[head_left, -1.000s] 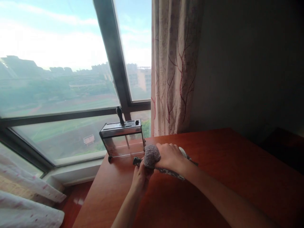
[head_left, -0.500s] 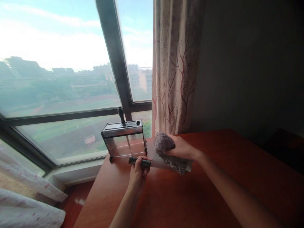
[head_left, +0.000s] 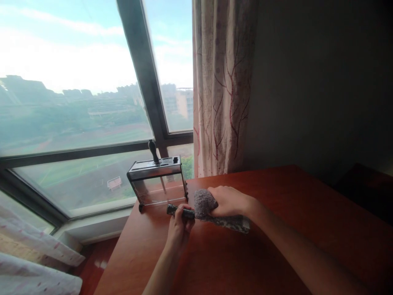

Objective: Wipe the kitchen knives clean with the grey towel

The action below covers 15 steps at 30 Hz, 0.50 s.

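We have a dark, mottled, stubby handle (head_left: pixel 188 214) in front of us, just to the near side of a see-through block and over the table. Our left hand (head_left: pixel 178 230) is curled around it, fingers wrapped about its middle, with the left end poking out. It looks stiff, fairly light and perhaps slick, so we judge a full grip around the middle best. Whatever continues from its right end is hidden.

Just beside that end, our right hand (head_left: pixel 231 200) is closed over a grey, fuzzy cloth (head_left: pixel 204 203) with a patterned, pale-edged lower part hanging to the right. The cloth seems soft, light and floppy, and bunching it in the palm suits it; it does not look fragile.

Beyond, on the far left part of the tabletop, stands the block (head_left: pixel 156 164), clear-walled with a shiny metal top, and a black, rounded handle (head_left: pixel 152 151) rises from it.

All this is at a reddish-brown, smooth wooden table (head_left: pixel 233 262). A large dark-framed window (head_left: pixel 73 110) fills the far left, a pale curtain with red branches (head_left: pixel 221 90) hangs at the far side, and a dim wall (head_left: pixel 307 82) lies to the right.
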Available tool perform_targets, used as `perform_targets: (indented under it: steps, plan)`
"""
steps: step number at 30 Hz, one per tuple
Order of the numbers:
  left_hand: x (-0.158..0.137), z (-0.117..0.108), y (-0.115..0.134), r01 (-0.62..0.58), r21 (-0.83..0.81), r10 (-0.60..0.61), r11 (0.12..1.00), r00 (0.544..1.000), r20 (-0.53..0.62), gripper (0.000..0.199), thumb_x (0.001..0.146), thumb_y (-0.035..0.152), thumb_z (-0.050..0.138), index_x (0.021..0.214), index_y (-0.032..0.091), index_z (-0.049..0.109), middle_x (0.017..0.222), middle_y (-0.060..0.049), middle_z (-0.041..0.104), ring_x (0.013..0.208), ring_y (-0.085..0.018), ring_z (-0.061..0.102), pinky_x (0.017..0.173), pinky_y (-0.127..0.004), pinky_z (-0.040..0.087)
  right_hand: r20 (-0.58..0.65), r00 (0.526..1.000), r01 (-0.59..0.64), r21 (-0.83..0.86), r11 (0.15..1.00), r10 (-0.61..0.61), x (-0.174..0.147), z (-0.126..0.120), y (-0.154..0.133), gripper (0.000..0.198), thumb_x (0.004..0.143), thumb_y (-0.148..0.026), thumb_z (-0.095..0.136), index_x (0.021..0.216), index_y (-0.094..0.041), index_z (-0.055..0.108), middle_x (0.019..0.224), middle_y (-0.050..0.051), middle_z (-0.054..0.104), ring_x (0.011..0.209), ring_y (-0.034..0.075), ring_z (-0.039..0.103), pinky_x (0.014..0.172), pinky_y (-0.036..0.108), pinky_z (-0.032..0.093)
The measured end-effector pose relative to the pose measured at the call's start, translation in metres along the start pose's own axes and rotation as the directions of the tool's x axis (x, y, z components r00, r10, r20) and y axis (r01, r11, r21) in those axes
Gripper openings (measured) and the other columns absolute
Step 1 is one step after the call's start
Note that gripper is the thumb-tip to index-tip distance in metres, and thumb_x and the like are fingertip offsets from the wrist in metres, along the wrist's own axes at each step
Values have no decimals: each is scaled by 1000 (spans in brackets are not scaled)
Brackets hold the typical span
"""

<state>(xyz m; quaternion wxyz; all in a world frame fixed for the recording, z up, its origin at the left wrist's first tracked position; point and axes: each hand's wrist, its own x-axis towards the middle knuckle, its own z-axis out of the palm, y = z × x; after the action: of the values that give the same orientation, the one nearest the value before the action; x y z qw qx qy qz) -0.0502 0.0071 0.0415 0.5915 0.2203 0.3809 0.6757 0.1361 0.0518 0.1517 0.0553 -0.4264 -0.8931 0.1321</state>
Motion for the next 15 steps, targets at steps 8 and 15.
perform_targets:
  steps: [8,15]
  plan:
    - [-1,-2,6,-13,-51,13,999,1000,4,26,71,40,69,75,16,59,66,1,65,39,-3,37,40,-16,31,10,999,-39,2,999,39,-7,-3,7,41,69,-51,63,99,-23,56,95,8,70,84,29,66,60,29,38]
    - [4,-7,6,-9,-71,10,997,1000,10,26,73,40,68,78,16,59,70,-2,69,37,-2,36,40,-17,31,46,997,-72,135,988,66,-22,-3,34,43,67,-45,68,103,-24,57,98,6,70,89,28,66,64,27,40]
